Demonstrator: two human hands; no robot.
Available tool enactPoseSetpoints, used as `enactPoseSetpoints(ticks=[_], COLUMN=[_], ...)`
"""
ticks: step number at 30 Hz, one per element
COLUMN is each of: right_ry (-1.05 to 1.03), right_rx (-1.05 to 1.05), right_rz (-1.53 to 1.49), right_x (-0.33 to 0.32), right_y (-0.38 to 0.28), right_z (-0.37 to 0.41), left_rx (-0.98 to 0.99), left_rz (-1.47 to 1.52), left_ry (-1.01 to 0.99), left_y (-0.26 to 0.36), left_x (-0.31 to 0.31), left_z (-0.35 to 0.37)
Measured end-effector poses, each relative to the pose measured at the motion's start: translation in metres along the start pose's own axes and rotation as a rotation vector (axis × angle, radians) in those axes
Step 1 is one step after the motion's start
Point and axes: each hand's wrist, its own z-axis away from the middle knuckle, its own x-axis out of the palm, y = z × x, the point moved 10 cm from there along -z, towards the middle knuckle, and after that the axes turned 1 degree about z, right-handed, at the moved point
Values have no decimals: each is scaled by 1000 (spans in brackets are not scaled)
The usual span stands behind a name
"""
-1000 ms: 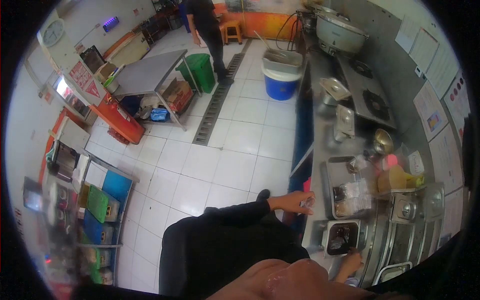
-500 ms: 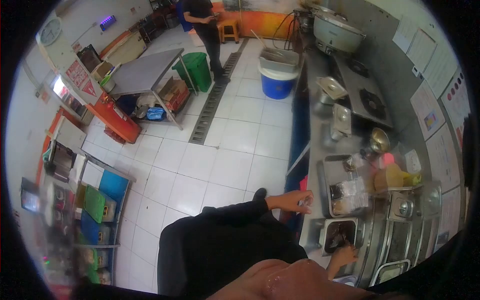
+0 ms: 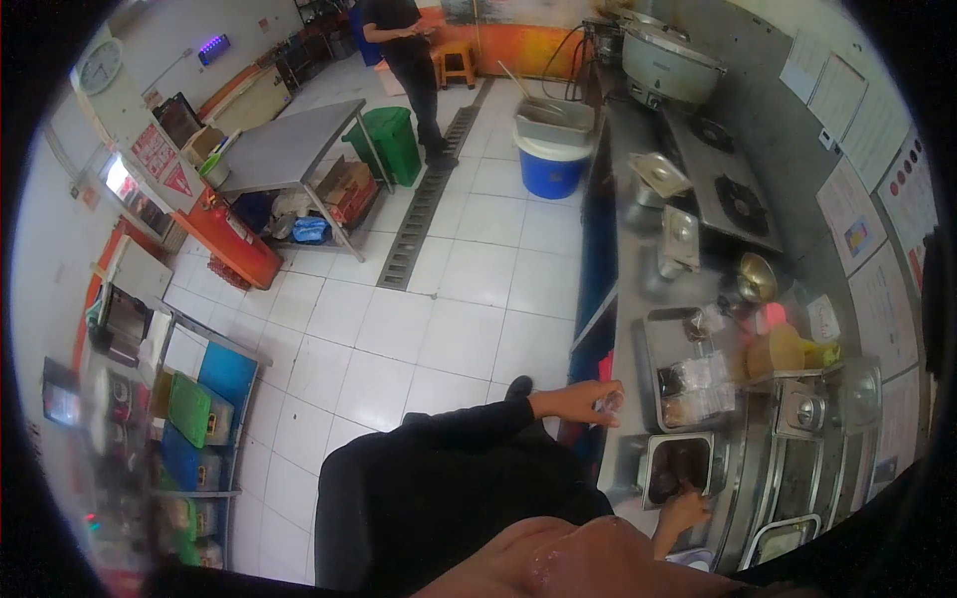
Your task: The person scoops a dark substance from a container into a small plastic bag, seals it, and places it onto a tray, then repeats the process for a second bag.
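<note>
My left hand (image 3: pixel 580 402) is closed on a small clear plastic cup (image 3: pixel 608 401), held just over the counter's front edge. Lower down, my right hand (image 3: pixel 684 516) reaches over the near rim of a square metal food pan (image 3: pixel 653 453). Dark brown contents (image 3: pixel 676 468) fill part of this pan. The right fingers are curled together and point down into it; what they grip is too small and blurred to make out. Beyond the pan lies a metal tray (image 3: pixel 653 369) with several clear plastic packs (image 3: pixel 698 384) in it.
Lidded metal pans (image 3: pixel 800 409) line the counter's right side. Further along stand a gold-coloured bowl (image 3: pixel 758 278), stove burners (image 3: pixel 743 204) and a large cooker (image 3: pixel 673 70). A blue bucket (image 3: pixel 551 174) is on the floor. A person in dark clothes (image 3: pixel 409 70) stands at the back.
My right hand has shifted slightly within the pan, and the dark contents look different. My left hand holds the cup in nearly the same place.
</note>
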Motion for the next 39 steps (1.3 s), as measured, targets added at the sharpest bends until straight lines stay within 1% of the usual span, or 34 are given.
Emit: enactPoseSetpoints(ticks=[2,11,14,17,20,23,26,29,32,35,38,39], right_ry=[31,-6,-107,-84,-121,-78,-101,-41,-125,-91,-139,-115], right_rx=[-28,-32,17,-5,16,1,4,10,40,27,89,108], right_rz=[-7,-81,-120,-164,-189,-197,-207,-217,-288,-310,-421,-409], right_x=[-3,-7,-6,14,17,18,15,24,-3,19,13,0], right_y=[-2,-5,-5,2,3,2,1,6,-4,1,3,2], right_z=[2,2,3,0,-2,-1,-1,-2,1,-2,3,5], left_rx=[-17,15,0,-2,10,-6,-12,11,-1,37,29,32], left_rz=[4,-4,6,26,19,6,16,25,30,4,-14,-5], left_ry=[-13,10,8,7,13,-2,-8,-2,-28,-26,-34,-40], left_y=[-1,-3,2,3,-2,-2,2,-6,0,-3,1,5], left_x=[0,0,-2,-1,0,0,0,3,5,7,7,7], left_z=[0,0,1,0,-1,-1,-1,-2,-2,-3,-4,-5])
